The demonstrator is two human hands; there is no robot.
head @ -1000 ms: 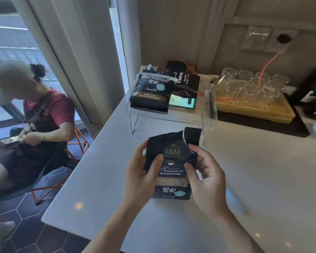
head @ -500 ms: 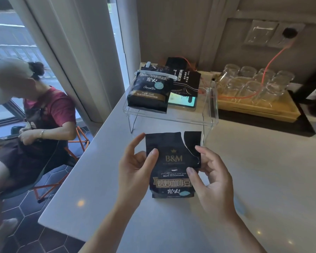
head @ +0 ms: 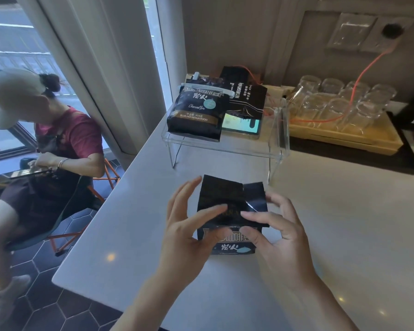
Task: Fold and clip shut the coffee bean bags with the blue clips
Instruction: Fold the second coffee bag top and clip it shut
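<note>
White counter point(head: 120, 235), 1 bag point(head: 227, 244) pinched by left hand point(head: 189, 235) & right hand point(head: 280, 240), 2 bags on rack point(head: 276, 149).

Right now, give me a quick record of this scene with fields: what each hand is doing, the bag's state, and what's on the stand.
left hand: thumb and fingers on the bag, left side
right hand: thumb and fingers on the bag, right side
bag in hands: black, on the white counter, top being folded, no clip on it
clear stand: holds a clipped bag, another black bag, a phone
</note>
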